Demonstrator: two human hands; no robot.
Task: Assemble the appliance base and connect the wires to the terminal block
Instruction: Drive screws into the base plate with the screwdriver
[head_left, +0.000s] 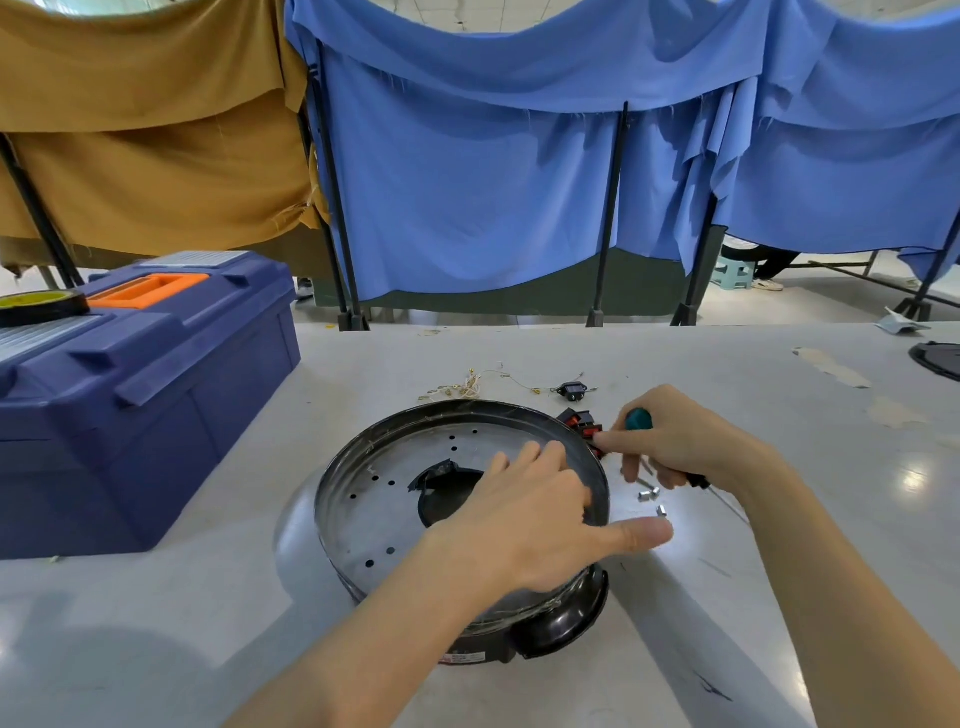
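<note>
The round black appliance base (395, 499) lies on the table with a perforated metal plate inside and a dark opening at its middle. My left hand (540, 519) rests flat on the plate and right rim, fingers straight, thumb stretched out to the right. My right hand (680, 441) grips a screwdriver (638, 419) with a teal handle end, just right of the base. Its fingers reach toward red-and-black switches (582, 422) at the rim. Small metal connectors (652, 496) lie below that hand. Thin wires (470, 387) and a black socket (571, 389) lie behind the base.
A blue toolbox (140, 395) with an orange handle stands at the left, with a tape roll (39, 306) on top. Another black part (937, 358) shows at the table's far right edge. Blue and brown cloths hang behind the table.
</note>
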